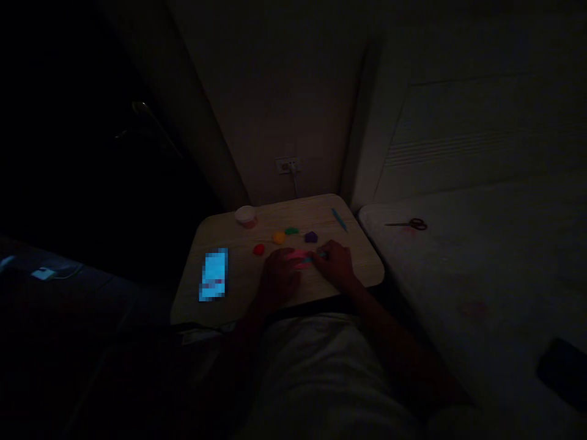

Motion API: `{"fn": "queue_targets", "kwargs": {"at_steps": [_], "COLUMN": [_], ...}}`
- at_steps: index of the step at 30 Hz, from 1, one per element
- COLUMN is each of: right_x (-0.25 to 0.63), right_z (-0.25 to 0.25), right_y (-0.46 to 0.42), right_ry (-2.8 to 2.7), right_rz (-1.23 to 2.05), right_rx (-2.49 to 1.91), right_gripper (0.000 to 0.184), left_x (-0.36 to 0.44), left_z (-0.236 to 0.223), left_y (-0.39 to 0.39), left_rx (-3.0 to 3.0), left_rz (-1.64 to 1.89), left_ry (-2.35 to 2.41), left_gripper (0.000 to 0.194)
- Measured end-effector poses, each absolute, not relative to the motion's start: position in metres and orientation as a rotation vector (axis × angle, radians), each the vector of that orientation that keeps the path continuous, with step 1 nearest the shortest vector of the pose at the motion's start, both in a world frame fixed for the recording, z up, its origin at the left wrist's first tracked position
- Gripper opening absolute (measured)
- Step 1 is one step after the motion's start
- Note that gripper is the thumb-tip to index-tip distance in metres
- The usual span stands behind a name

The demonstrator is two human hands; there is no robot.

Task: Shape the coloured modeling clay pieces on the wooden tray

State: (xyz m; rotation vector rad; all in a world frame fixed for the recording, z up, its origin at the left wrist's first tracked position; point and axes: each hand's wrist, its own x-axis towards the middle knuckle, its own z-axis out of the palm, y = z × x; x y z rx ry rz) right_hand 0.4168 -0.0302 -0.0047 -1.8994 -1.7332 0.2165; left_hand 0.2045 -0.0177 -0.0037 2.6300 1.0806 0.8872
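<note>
In the dim head view, a flat pink piece of what looks like modelling clay (pixel 299 258) lies on the small table (pixel 243 293) between my hands. My left hand (pixel 279 275) is bent around its left side, fingers closed against it. My right hand (pixel 335 263) pinches a thin blue modelling tool (pixel 308 260), whose tip crosses the pink clay. Just beyond are lumps of clay: red (pixel 259 249), yellow (pixel 279 238), green (pixel 291 231) and purple (pixel 311 237). Darkness hides the exact finger contacts.
A white tub (pixel 246 216) stands at the table's back left. A lit phone (pixel 213 275) lies at the left, and another blue tool (pixel 339 220) at the back right. Scissors (pixel 407 224) rest on the pale surface to the right. A plugged wall socket (pixel 288 165) is behind.
</note>
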Motion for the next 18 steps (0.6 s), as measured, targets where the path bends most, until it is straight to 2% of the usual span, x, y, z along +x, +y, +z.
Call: {"fn": "queue_targets", "kwargs": {"at_steps": [11,18], "right_x": [0.4116,0.4133], "right_z": [-0.0033,-0.0067], "right_y": [-0.0357,-0.034], "right_ry": [-1.854,-1.792], "right_rz": [0.116,0.148], "right_rx": [-1.99,-1.922], "right_gripper": [0.041,0.034], "left_x": [0.2119,0.209], "left_z": [-0.0111,-0.01], "left_y": [-0.0164,-0.0182], "left_rx": [2.569,2.571], "left_rz": [0.876,0.9], "left_ry": [1.157,1.059], "left_gripper": [0.018,0.031]}}
